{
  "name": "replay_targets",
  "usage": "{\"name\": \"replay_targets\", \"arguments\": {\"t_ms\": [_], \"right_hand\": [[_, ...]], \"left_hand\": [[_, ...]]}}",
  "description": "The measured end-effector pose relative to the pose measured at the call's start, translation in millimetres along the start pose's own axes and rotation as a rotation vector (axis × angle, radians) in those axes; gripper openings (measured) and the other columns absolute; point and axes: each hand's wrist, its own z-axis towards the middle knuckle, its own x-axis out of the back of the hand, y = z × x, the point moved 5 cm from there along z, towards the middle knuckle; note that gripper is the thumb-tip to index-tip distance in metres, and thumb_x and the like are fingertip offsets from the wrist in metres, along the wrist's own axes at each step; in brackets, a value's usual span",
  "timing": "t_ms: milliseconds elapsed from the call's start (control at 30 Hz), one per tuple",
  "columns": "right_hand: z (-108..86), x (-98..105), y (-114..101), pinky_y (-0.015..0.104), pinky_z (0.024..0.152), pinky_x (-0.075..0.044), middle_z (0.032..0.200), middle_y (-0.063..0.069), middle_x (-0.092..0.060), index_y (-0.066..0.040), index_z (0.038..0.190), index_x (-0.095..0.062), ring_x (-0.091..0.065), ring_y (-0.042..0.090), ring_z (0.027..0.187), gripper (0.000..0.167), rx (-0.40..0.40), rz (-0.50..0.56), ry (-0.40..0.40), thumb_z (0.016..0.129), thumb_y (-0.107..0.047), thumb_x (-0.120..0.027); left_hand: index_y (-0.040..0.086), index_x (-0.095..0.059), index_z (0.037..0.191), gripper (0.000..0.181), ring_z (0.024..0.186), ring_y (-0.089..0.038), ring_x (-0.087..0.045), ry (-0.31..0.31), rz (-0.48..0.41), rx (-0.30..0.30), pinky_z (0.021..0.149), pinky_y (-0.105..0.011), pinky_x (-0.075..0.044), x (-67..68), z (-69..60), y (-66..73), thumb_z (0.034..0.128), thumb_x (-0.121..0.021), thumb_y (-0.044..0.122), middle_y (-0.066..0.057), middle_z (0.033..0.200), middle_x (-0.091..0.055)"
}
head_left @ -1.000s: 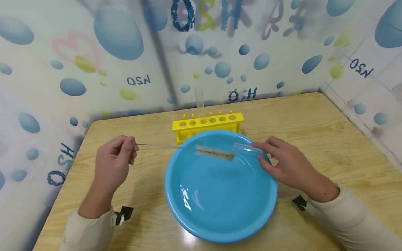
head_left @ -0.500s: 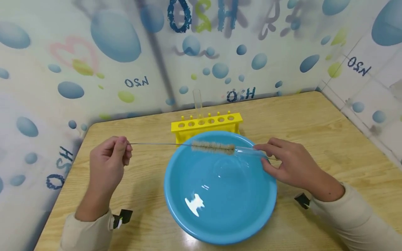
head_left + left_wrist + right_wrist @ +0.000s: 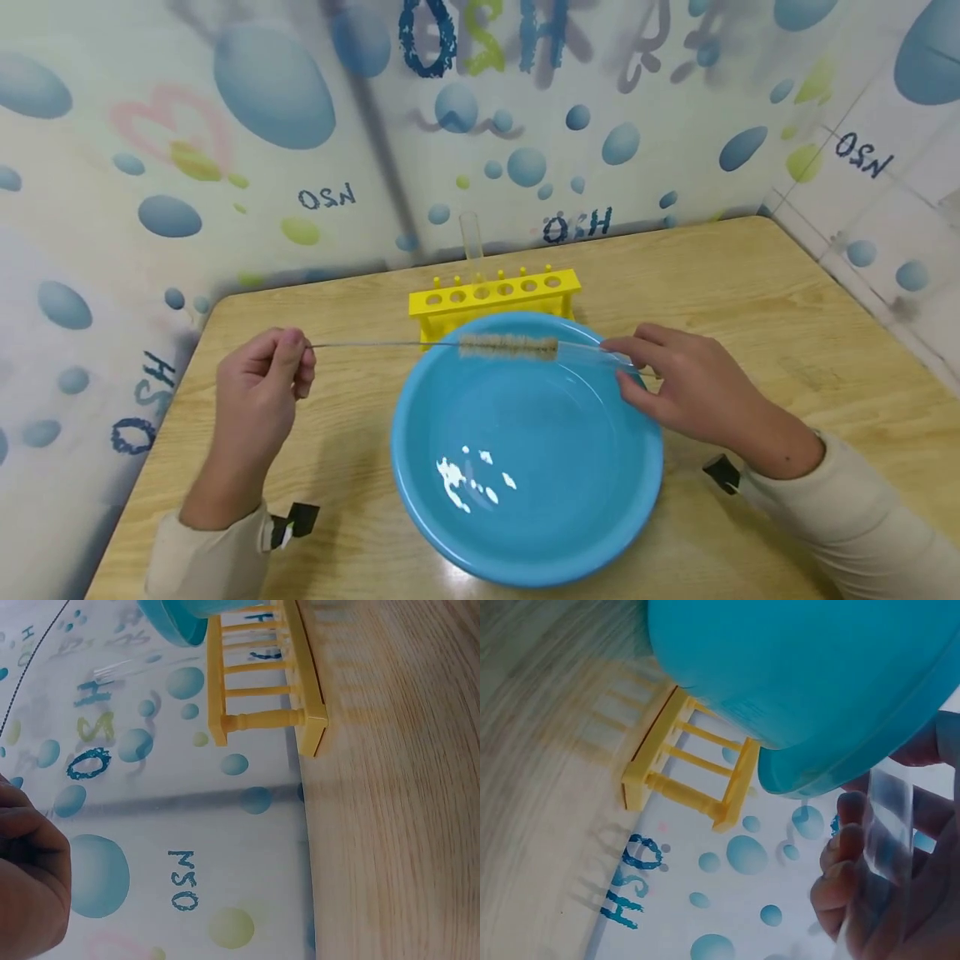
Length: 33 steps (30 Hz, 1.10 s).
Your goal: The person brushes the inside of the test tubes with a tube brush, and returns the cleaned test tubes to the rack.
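My left hand (image 3: 258,400) pinches the thin wire handle (image 3: 375,343) of a test tube brush between thumb and fingers. The brush's pale bristles (image 3: 507,347) lie level above the far part of a blue basin (image 3: 525,571). Their right end meets the near end of a clear test tube (image 3: 581,354); whether any bristles are inside, I cannot tell. My right hand (image 3: 690,387) holds that tube, its far part hidden by the fingers. A thin strand shows just past those fingertips. In the right wrist view the curled fingers wrap around the tube (image 3: 889,832).
A yellow test tube rack (image 3: 495,296) stands behind the basin, with another clear test tube (image 3: 472,237) upright in it. Bright reflections show on the basin's liquid surface. The wooden table (image 3: 750,292) ends at a patterned wall (image 3: 300,83).
The brush has gone from sloping down to the right to nearly level. My left hand has shifted slightly left. The reflections in the basin have changed shape.
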Motion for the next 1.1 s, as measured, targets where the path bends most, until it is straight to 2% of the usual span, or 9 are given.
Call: {"name": "replay_targets", "arguments": {"t_ms": [133, 333, 500, 567, 633, 733, 833, 933, 1100], "right_hand": [[2.9, 1.3, 0.3, 0.017, 0.050, -0.042, 0.087, 0.000, -0.064, -0.016, 0.118, -0.072, -0.058, 0.009, 0.067, 0.033, 0.004, 0.003, 0.000, 0.086, -0.021, -0.074], [2.3, 1.5, 0.1, 0.016, 0.051, -0.042, 0.086, -0.003, -0.064, -0.017, 0.118, -0.073, -0.055, 0.005, 0.066, 0.033, 0.047, 0.037, 0.003, 0.085, -0.019, -0.073], [0.1, 2.2, -2.3, 0.015, 0.049, -0.039, 0.083, -0.003, -0.062, -0.016, 0.117, -0.073, -0.045, 0.001, 0.060, 0.035, 0.152, 0.022, 0.075, 0.082, -0.019, -0.073], [0.1, 3.1, -3.2, 0.015, 0.049, -0.038, 0.082, -0.002, -0.062, -0.015, 0.117, -0.074, -0.044, 0.002, 0.060, 0.031, 0.201, -0.004, 0.123, 0.089, -0.028, -0.068], [0.8, 3.9, -3.5, 0.016, 0.048, -0.038, 0.079, 0.000, -0.062, -0.013, 0.116, -0.074, -0.044, 0.004, 0.059, 0.037, 0.241, -0.031, 0.170, 0.097, -0.039, -0.056], [1.1, 3.4, -3.5, 0.017, 0.048, -0.037, 0.077, 0.002, -0.061, -0.012, 0.116, -0.075, -0.044, 0.006, 0.058, 0.059, 0.290, -0.065, 0.217, 0.104, -0.054, -0.035], [0.8, 0.7, -2.9, 0.018, 0.048, -0.039, 0.078, 0.002, -0.062, -0.012, 0.118, -0.075, -0.046, 0.007, 0.059, 0.063, 0.321, -0.074, 0.229, 0.104, -0.056, -0.032], [0.3, -1.6, -0.7, 0.018, 0.050, -0.042, 0.080, 0.001, -0.063, -0.013, 0.120, -0.074, -0.049, 0.007, 0.061, 0.060, 0.319, -0.049, 0.213, 0.103, -0.056, -0.037], [1.3, -2.7, 4.2, 0.015, 0.051, -0.041, 0.078, -0.006, -0.059, -0.015, 0.127, -0.069, -0.045, -0.001, 0.060, 0.041, 0.224, 0.024, 0.057, 0.093, -0.038, -0.071]], "left_hand": [[-0.003, -0.060, 0.075, 0.032, 0.055, -0.010, -0.047, -0.027, -0.034, -0.004, 0.046, -0.020, -0.039, 0.1, 1.0, -0.5, 0.1035, -0.052, 0.009, 0.001, 0.067, -0.056], [-0.005, -0.057, 0.075, 0.035, 0.055, -0.011, -0.045, -0.113, -0.120, 0.011, 0.046, -0.026, -0.035, -3.5, 1.7, -3.5, 0.1053, -0.049, 0.011, 0.000, 0.065, -0.053], [-0.002, -0.054, 0.070, 0.043, 0.052, -0.013, -0.042, -0.127, -0.020, 0.107, 0.048, -0.029, -0.036, -2.9, 1.5, -7.4, 0.1060, -0.050, 0.022, 0.001, 0.058, -0.048], [-0.001, -0.054, 0.070, 0.045, 0.053, -0.014, -0.042, -0.150, 0.044, 0.150, 0.050, -0.030, -0.036, -2.5, 1.5, -8.5, 0.1059, -0.050, 0.026, 0.001, 0.057, -0.048], [-0.001, -0.054, 0.071, 0.048, 0.053, -0.015, -0.042, -0.192, 0.114, 0.187, 0.051, -0.031, -0.038, -2.7, 1.8, -9.6, 0.1063, -0.049, 0.030, 0.002, 0.057, -0.047], [-0.001, -0.053, 0.072, 0.052, 0.054, -0.017, -0.043, -0.281, 0.184, 0.259, 0.056, -0.031, -0.040, -4.0, 1.6, -13.4, 0.1070, -0.046, 0.035, 0.003, 0.058, -0.044], [-0.001, -0.052, 0.073, 0.053, 0.055, -0.020, -0.043, -0.376, 0.228, 0.311, 0.059, -0.032, -0.041, -6.4, -0.2, -18.4, 0.1077, -0.043, 0.038, 0.003, 0.059, -0.042], [0.000, -0.052, 0.075, 0.051, 0.052, -0.022, -0.041, -0.422, 0.274, 0.271, 0.053, -0.033, -0.039, -9.3, -2.3, -20.6, 0.1085, -0.041, 0.036, 0.002, 0.059, -0.042], [0.005, -0.055, 0.075, 0.040, 0.049, -0.016, -0.041, -0.357, 0.325, 0.054, 0.043, -0.030, -0.038, -15.4, -3.5, -14.7, 0.1083, -0.045, 0.025, 0.000, 0.058, -0.046]]}}
